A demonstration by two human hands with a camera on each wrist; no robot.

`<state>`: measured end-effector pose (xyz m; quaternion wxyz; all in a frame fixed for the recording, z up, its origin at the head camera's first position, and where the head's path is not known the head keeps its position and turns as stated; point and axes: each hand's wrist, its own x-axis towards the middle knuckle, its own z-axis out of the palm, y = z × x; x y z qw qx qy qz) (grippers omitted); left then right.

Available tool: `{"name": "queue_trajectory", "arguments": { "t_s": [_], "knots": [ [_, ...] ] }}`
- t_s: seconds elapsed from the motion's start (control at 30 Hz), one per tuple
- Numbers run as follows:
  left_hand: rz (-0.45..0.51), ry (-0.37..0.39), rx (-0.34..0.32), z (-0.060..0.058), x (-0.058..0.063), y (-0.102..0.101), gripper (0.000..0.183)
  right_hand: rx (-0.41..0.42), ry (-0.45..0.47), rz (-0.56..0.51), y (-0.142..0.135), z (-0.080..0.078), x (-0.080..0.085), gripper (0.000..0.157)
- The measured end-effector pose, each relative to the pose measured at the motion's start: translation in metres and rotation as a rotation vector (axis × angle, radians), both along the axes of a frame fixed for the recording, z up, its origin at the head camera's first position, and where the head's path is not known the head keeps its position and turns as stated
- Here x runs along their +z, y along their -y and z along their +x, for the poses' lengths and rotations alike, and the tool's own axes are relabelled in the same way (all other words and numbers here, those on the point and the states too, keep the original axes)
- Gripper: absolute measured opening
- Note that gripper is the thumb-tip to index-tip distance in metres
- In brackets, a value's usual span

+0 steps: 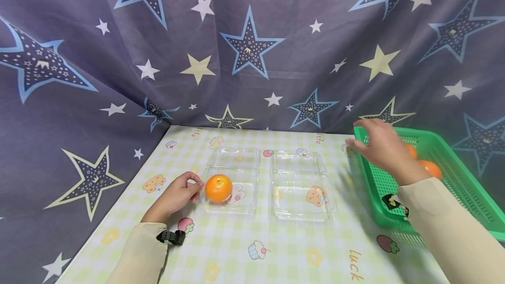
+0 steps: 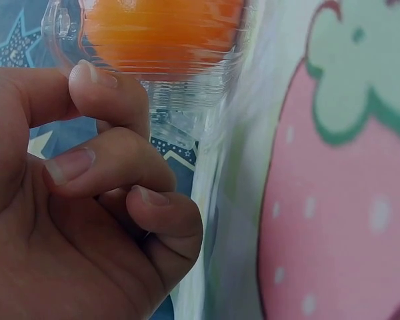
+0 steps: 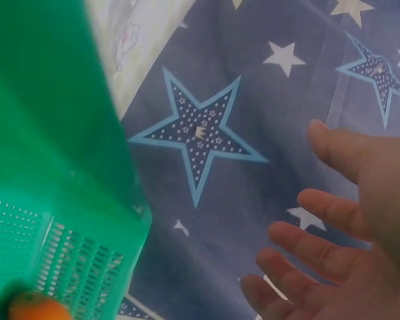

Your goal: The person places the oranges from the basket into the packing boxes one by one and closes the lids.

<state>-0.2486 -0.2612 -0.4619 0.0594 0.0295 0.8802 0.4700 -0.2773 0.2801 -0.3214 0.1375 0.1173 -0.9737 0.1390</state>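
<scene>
My left hand [image 1: 183, 193] pinches the near left edge of a clear plastic clamshell box [image 1: 252, 189] between thumb and forefinger. Its other fingers are curled loosely in the left wrist view. One orange [image 1: 218, 188] sits in the left part of that box's base, beside the fingertips. The lid lies folded back, away from me. Over the left rim of a green plastic basket [image 1: 422, 133], my right hand [image 1: 382, 146] hovers with fingers spread and nothing in it. Inside the basket are oranges [image 1: 431, 168], partly hidden by the right forearm.
A second clear clamshell box [image 1: 301, 217], lid laid back, lies between the first box and the basket. Under everything is a checked, printed tablecloth [image 1: 232, 240]. A dark curtain with stars [image 1: 252, 100] hangs behind the table and along its left side.
</scene>
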Motion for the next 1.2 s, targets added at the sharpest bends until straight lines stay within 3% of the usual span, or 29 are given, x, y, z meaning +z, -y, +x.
{"name": "queue_trajectory", "arguments": {
  "t_s": [0.23,0.43,0.6,0.9,1.2],
  "knots": [
    [0.006,0.006,0.009,0.002,0.002,-0.002,0.024,-0.056,0.081,-0.026,-0.018,-0.001,-0.007,0.085],
    [0.008,0.007,0.007,0.004,0.002,-0.002,0.026,-0.052,0.064,-0.028,-0.029,-0.005,-0.015,0.074],
    [0.005,0.014,0.003,0.003,0.001,-0.001,0.025,-0.057,0.103,-0.052,-0.042,-0.01,-0.022,0.066],
    [0.01,0.008,-0.002,-0.001,-0.003,0.001,0.024,-0.085,0.174,-0.058,-0.068,-0.019,-0.033,0.085],
    [0.018,0.011,-0.009,0.0,-0.003,0.001,0.024,-0.118,0.263,-0.06,-0.09,-0.027,-0.038,0.077]
  ]
}}
